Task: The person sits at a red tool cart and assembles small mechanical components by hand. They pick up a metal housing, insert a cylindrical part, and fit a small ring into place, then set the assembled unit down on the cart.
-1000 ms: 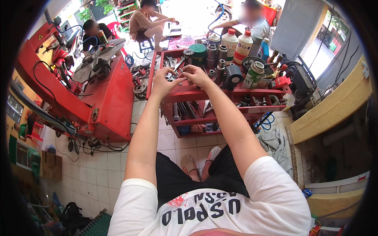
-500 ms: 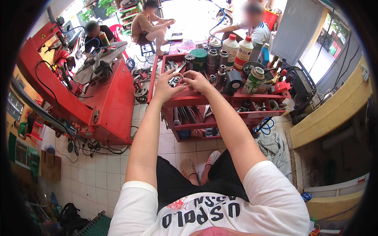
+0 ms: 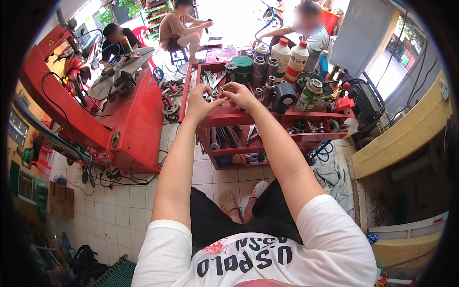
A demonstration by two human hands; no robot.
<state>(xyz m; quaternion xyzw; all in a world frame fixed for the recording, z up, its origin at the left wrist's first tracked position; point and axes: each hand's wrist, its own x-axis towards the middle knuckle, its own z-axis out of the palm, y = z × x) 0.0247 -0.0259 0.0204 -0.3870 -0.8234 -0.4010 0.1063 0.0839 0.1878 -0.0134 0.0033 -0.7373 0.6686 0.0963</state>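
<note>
Both my hands are raised close together over the near left part of a red tool cart. My left hand has its fingers curved and its thumb stretched toward the right hand, with a gap between them. My right hand is closed, fingertips pinched around something small that I cannot make out. Just beyond my fingers, several silver wrenches lie in the cart's top tray. Metal sockets, a green tin and a black cylinder with a pale end stand to the right.
Two white bottles with red caps, a green-and-white can and a blue bottle crowd the cart's right side. A red machine stands left, cables on the floor. Three people sit beyond. A grey cloth lies on the tiles.
My left fingertips have drawn back slightly to the left, away from the right fingertips. My right hand stays nearly in place. The seated person at the back has shifted position.
</note>
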